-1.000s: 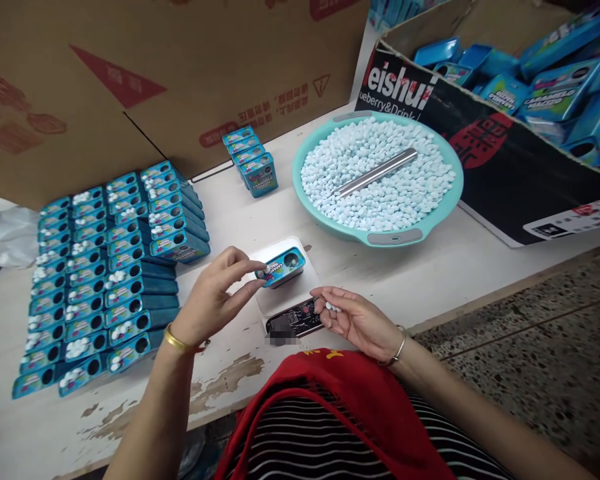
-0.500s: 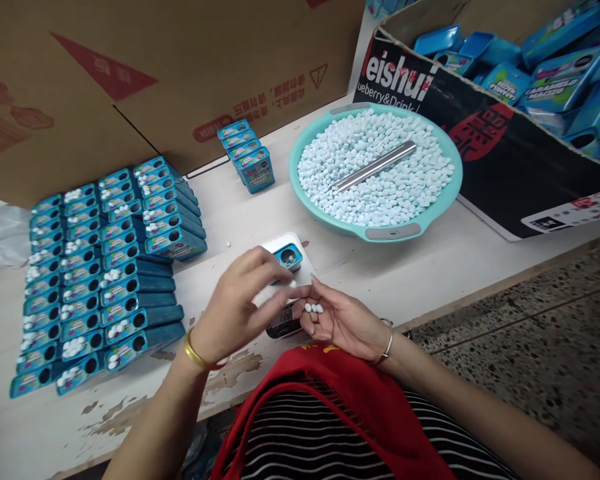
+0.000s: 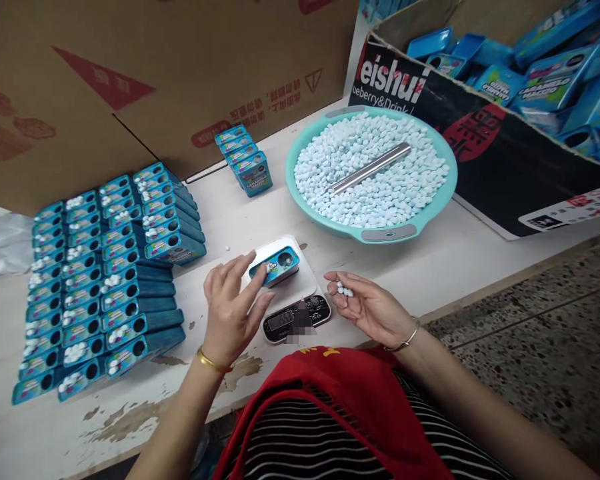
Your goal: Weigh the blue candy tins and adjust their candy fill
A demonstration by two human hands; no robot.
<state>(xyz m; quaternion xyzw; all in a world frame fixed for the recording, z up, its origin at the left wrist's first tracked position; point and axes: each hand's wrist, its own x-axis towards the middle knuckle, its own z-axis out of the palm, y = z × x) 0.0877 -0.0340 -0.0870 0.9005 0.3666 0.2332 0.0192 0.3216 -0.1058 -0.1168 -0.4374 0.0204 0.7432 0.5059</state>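
A blue candy tin [image 3: 280, 265] with a round hole in its top rests on the white kitchen scale [image 3: 305, 283], whose dark display faces me. My left hand [image 3: 233, 303] hovers over the tin's left end with its fingers spread. Its index fingertip is at a white candy on the tin top; whether it presses on it I cannot tell. To the right of the scale, my right hand [image 3: 370, 307] is palm up with curled fingers, cradling several small white candies [image 3: 345, 289].
A turquoise basin [image 3: 390, 235] of white candies holds a metal tube [image 3: 370, 168]. Rows of blue tins [image 3: 87, 287], many with candies on top, stand at the left; a short row [image 3: 255, 177] stands behind. A black carton [image 3: 460, 147] of tins is at the right.
My hands have moved apart: the left drew back from the right hand to the tin's left end, and the right shifted right with its candies. The scale's display is now uncovered.
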